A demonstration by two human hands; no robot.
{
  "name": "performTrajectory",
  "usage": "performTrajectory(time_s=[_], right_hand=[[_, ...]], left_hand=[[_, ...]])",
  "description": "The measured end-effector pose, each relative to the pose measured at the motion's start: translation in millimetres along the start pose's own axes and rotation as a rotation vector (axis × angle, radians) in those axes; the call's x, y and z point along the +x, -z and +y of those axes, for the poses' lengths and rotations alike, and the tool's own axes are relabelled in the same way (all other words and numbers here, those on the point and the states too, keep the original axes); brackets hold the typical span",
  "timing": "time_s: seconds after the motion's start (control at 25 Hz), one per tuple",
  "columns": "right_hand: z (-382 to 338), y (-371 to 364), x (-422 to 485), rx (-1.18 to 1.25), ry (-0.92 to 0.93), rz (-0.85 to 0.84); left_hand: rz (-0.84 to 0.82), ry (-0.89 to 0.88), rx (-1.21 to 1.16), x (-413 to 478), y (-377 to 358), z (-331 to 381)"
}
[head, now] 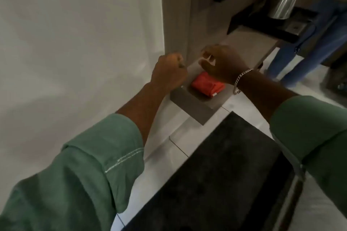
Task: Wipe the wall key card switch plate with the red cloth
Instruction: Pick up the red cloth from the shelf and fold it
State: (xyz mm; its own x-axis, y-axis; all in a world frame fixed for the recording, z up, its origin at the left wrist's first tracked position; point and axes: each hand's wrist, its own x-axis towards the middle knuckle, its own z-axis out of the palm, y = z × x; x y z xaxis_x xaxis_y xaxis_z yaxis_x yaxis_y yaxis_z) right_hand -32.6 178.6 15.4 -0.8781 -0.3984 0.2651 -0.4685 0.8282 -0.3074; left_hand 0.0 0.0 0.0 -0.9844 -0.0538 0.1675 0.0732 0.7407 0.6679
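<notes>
We count one red cloth (207,84), folded, lying on the grey ledge (195,106). Above the ledge we count two hands: one left hand (169,73), one right hand (223,63). One bracelet (241,78). Beyond the ledge, one steel kettle (285,0) and one black tray (272,24).

Grey counter (195,107) block against white wall, top narrow. Folded red cloth (207,85) lies flat on top, near front-right part. Pale tiled floor (180,142) below; dark mat (221,174) lies on floor just beside counter's base.
</notes>
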Motion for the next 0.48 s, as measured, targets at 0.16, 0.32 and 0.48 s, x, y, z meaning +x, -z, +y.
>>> performTrajectory(time_s=[0.16,0.32,0.48], right_hand=[[57.0,-69.3,5.2,-0.033,-0.216,-0.142],[91.3,-115.9,2.8,-0.008,-0.313,-0.163],[100.7,-134.9,-3.4,0.039,-0.279,-0.089]], left_hand=[[-0.337,0.118,0.078,35.9,-79.7,-22.9],[-0.318,0.236,-0.042,53.5,-135.9,-37.2],[-0.124,0.379,-0.221,66.8,-155.1,-37.2]])
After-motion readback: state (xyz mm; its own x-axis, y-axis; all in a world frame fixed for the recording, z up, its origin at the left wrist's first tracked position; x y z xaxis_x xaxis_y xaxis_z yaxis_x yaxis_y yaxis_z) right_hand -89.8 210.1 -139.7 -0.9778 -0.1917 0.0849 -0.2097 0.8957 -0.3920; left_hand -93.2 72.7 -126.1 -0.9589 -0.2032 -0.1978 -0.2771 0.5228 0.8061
